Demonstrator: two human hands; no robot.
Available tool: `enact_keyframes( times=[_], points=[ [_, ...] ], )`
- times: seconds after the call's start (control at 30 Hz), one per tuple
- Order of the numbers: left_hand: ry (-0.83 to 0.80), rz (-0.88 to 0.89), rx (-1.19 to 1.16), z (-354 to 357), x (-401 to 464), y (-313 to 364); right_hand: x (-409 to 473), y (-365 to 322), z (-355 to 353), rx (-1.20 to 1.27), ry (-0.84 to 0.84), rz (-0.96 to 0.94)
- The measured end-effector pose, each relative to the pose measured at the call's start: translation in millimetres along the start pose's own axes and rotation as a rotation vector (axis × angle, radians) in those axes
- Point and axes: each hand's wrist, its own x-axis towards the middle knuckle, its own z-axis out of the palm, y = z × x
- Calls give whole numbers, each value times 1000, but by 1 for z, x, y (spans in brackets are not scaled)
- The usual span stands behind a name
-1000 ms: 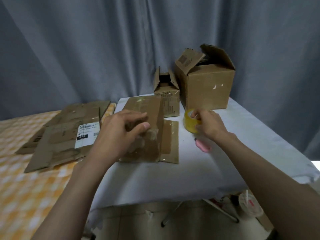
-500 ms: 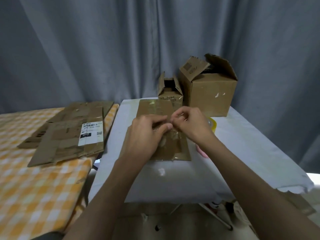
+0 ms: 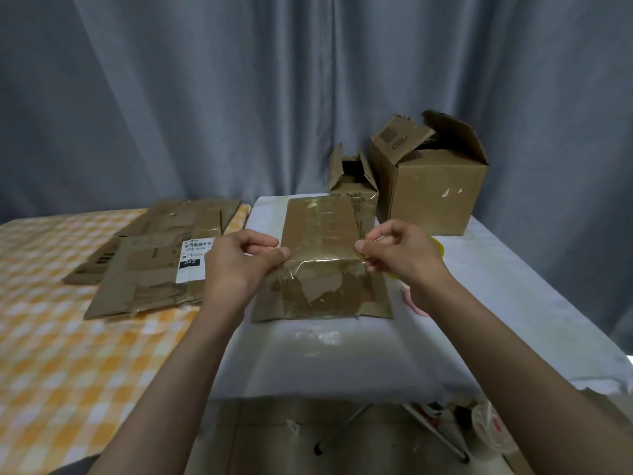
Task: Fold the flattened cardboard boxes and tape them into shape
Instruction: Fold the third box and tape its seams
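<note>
Brown corrugated cardboard, a flattened small box (image 3: 322,269) patched with glossy old tape, lies on the white cloth-covered table (image 3: 513,303) between the person's hands. Left hand (image 3: 239,265) and right hand (image 3: 400,255) each pinch one end of a clear tape strip (image 3: 322,260) stretched across the box. The strip is probably light, limp and sticky, best held by its ends; the board looks light and stiff, creasing along its scores. Two erected brown cardboard boxes (image 3: 431,186) stand at the table's far edge. More flattened brown boxes (image 3: 150,269) rest on an orange checked cloth (image 3: 68,354). Grey curtain (image 3: 239,97) behind.
</note>
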Motion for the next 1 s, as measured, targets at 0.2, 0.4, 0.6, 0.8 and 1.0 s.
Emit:
enact_keyframes(
  times=[0.2,0.4,0.6,0.8,1.0],
  points=[
    [-34,32,31,-1,-11,-6,-4,1,-8,57,-80,13],
    [-30,53,7,1,-16,-4,-11,4,-6,-50,-96,-47],
    [-40,57,-44,4,-15,-10,-14,7,-11,-11,-159,-48],
    [-43,464,258,5,-13,-27,-13,21,-6,-341,-135,-355],
    [-88,844,553,6,1,-36,-9,38,-4,-595,-43,-739]
  ],
)
